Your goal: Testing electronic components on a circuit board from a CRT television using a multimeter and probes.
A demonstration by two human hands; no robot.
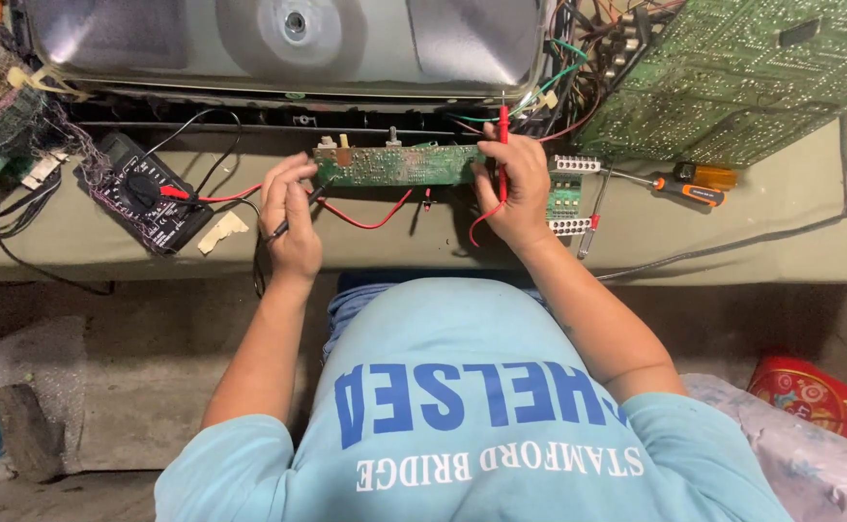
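A long narrow green circuit board (pixel 399 164) stands on edge on the workbench, in front of a grey picture tube (pixel 288 39). My left hand (pixel 290 217) holds a thin black test probe (pixel 293 217) with its tip near the board's left end. My right hand (pixel 512 193) grips the board's right end and holds a red test probe (pixel 502 145) upright against it. Red and black leads run left to a black multimeter (pixel 143 193) lying on the bench.
A large green circuit board (pixel 742 77) leans at the back right. An orange-handled screwdriver (pixel 684 191) and an amber handle (pixel 705 174) lie right of my hand. A small green board with white connectors (pixel 566 198) sits nearby. A red packet (pixel 810 394) lies on the floor at right.
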